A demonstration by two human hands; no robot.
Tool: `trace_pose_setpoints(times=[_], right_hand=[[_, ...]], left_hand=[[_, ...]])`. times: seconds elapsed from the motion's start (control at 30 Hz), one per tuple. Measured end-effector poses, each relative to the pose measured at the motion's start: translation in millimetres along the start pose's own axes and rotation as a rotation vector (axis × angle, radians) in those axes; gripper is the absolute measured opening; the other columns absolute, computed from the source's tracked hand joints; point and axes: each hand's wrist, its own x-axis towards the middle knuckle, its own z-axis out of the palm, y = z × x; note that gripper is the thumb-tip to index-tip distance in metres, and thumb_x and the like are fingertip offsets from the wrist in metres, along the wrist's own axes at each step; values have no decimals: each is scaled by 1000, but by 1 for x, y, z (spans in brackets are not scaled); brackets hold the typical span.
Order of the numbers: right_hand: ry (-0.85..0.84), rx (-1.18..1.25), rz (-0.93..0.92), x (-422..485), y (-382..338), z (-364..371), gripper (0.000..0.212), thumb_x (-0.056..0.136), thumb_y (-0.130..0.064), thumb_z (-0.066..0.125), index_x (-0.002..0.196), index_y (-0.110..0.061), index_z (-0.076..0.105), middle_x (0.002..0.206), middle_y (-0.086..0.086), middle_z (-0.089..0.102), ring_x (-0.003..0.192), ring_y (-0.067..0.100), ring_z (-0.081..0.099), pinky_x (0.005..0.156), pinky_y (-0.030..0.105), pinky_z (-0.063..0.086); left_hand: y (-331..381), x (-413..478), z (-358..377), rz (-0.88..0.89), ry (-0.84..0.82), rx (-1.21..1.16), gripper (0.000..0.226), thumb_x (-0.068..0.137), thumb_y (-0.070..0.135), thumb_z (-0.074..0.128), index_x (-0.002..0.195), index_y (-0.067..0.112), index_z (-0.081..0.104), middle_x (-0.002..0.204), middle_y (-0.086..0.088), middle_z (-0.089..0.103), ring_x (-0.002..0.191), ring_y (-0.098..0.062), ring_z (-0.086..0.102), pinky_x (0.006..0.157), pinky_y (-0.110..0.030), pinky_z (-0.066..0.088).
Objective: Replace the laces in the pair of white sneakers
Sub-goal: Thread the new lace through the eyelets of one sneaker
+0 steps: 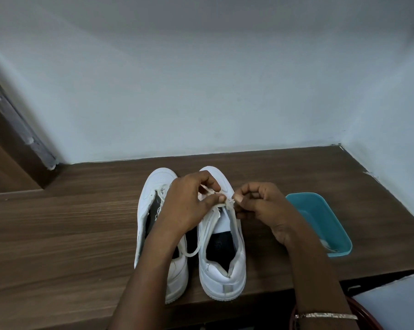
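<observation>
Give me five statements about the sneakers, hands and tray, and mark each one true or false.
1. Both hands work over the right sneaker. True.
2. The teal tray sits left of the sneakers. False: it sits to their right, on the table.
3. The right hand lies flat on the table. False: it pinches the lace, as does the left hand.
4. The toes point toward the wall. True.
5. The left sneaker lies on its side. False: it stands on its sole.
</observation>
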Motion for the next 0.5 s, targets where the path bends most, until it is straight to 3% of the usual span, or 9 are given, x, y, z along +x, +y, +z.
trace_pose_setpoints(times=[0.13, 0.27, 0.33, 0.43, 0.5], right_hand=[[70, 193, -111, -3, -9, -5, 9, 98, -4, 57, 93, -3, 64, 92, 14, 74, 82, 21, 71, 73, 32, 61], [-24, 511, -215, -6, -17, -5, 8, 94, -14, 53, 95, -7, 56, 99, 21, 74, 94, 30, 72, 79, 33, 60], [-38, 629, -243, -7, -19, -7, 7, 94, -14, 50, 94, -9, 55, 91, 15, 74, 95, 30, 73, 77, 32, 60], [19, 832, -278, -7, -19, -22, 7, 93, -16, 51, 89, -14, 57, 73, 0, 65, 78, 17, 69, 71, 30, 57], [68, 924, -311, -8, -18, -36, 9, 94, -19, 51, 86, -18, 55, 65, -6, 51, 61, 8, 53, 68, 27, 50]], left_hand=[[0, 0, -5, 92, 48, 35, 4, 88, 32, 72, 88, 33, 76, 88, 18, 70, 80, 0, 62, 74, -30, 49], [8, -3, 7, 87, -106, 109, 34, 78, 62, 62, 99, 37, 74, 103, 17, 67, 103, -7, 59, 91, -42, 48], [12, -4, 13, 43, -156, 199, 33, 80, 63, 64, 103, 40, 71, 110, 18, 62, 111, -11, 53, 96, -46, 43], [15, -5, 11, -9, -126, 236, 37, 81, 57, 69, 114, 43, 64, 124, 18, 54, 126, -13, 43, 101, -43, 31], [13, -6, 6, -50, -93, 254, 52, 74, 61, 74, 121, 46, 57, 133, 19, 47, 133, -13, 35, 99, -40, 21]])
